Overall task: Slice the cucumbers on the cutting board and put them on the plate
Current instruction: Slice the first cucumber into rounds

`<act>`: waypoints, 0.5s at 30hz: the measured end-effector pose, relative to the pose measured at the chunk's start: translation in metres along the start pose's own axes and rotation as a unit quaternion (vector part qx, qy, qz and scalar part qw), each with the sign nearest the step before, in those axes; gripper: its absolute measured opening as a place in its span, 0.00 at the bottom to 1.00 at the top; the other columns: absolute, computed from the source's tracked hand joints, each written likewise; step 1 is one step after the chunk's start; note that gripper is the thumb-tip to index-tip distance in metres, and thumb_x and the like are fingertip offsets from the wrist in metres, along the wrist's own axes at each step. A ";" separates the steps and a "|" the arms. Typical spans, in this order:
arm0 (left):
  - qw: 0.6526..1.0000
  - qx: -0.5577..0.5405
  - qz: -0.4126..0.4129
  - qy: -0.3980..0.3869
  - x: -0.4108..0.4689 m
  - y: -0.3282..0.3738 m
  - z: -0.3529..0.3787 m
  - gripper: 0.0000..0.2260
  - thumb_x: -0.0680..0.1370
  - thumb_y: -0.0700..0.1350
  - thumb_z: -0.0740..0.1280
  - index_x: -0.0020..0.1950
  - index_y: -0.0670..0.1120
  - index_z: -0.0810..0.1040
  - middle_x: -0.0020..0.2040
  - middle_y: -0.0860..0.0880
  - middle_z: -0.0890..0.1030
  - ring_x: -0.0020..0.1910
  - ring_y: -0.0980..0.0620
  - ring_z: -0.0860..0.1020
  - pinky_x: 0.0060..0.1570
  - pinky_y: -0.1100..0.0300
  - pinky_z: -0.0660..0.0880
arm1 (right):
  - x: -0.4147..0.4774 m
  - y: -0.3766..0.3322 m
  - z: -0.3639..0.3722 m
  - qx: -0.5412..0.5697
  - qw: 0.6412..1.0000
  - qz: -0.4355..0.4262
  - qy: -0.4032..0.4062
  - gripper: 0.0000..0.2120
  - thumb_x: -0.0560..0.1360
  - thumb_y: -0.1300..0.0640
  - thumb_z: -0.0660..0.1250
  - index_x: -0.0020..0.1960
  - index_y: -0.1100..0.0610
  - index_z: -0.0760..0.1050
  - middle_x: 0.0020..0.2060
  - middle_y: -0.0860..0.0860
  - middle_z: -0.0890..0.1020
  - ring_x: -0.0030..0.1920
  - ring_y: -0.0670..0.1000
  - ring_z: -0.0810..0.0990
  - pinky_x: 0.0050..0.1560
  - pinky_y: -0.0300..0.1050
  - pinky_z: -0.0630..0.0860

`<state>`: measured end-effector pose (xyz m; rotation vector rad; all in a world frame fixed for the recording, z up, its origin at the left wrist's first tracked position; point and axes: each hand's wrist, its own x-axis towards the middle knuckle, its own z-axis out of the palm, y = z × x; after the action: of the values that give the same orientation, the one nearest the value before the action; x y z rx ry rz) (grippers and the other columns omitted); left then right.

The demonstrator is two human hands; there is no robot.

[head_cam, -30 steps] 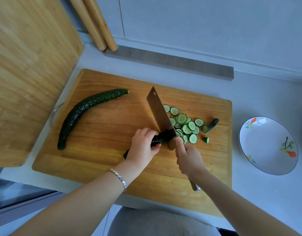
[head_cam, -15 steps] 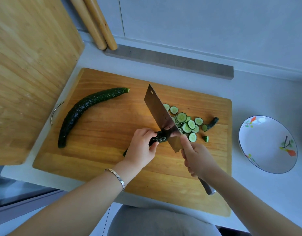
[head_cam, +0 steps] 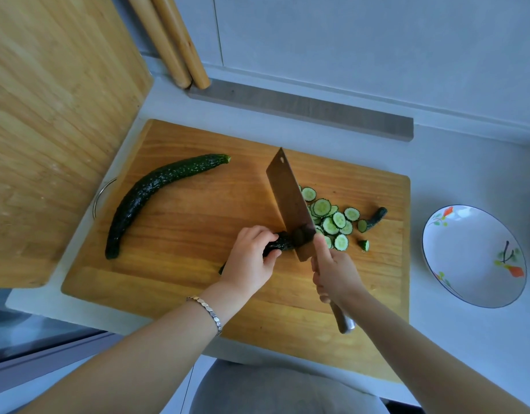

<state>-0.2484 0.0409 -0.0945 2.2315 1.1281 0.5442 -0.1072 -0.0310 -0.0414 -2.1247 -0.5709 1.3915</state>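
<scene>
A big pale wooden board point(head_cam: 48, 130) leans up just past the left edge of the cutting board point(head_cam: 183, 234); a metal ring point(head_cam: 100, 195) peeks out at that same edge; two round wooden sticks point(head_cam: 174, 46) stand beyond the cutting board's far left corner; a flat grey strip point(head_cam: 302, 112) lies behind its far edge; on the left part of the cutting board lies a whole cucumber point(head_cam: 150, 198), dark, bumpy and bent; near the middle of the cutting board the left hand point(head_cam: 251, 264) holds down the half-cut cucumber point(head_cam: 280, 243), fingers curled close together over its top, thumb tucked against its near side; a bracelet point(head_cam: 210, 312) sits on that wrist; the knife point(head_cam: 287, 198), wide and flat, stands on its edge at the cut end of this cucumber, tip pointing to the cutting board's far edge; the right hand point(head_cam: 335, 273) grips the knife handle, fingers wrapped round it, the pointing finger stretched along the side of the blade; on the right part of the cutting board lies a heap of round slices point(head_cam: 332, 219), some on top of others; past them lie a dark end piece point(head_cam: 375, 218) and a small green bit point(head_cam: 363, 245); near the cutting board's right edge, off it, sits the plate point(head_cam: 466, 258), white with little painted flowers
</scene>
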 end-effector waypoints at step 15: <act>1.000 0.017 0.000 -0.002 0.001 0.000 0.001 0.10 0.69 0.37 0.74 0.48 0.38 0.80 0.46 0.44 0.80 0.48 0.44 0.75 0.49 0.60 0.69 | -0.015 -0.006 -0.013 -0.127 0.991 -0.045 -0.007 0.27 0.74 0.33 0.50 0.35 0.57 0.64 0.25 0.51 0.66 0.27 0.51 0.63 0.33 0.45 0.62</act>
<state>-0.2476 0.0414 -0.0949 2.2602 1.1432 0.5254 -0.1014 -0.0384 -0.0231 -2.2550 -0.8796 1.3460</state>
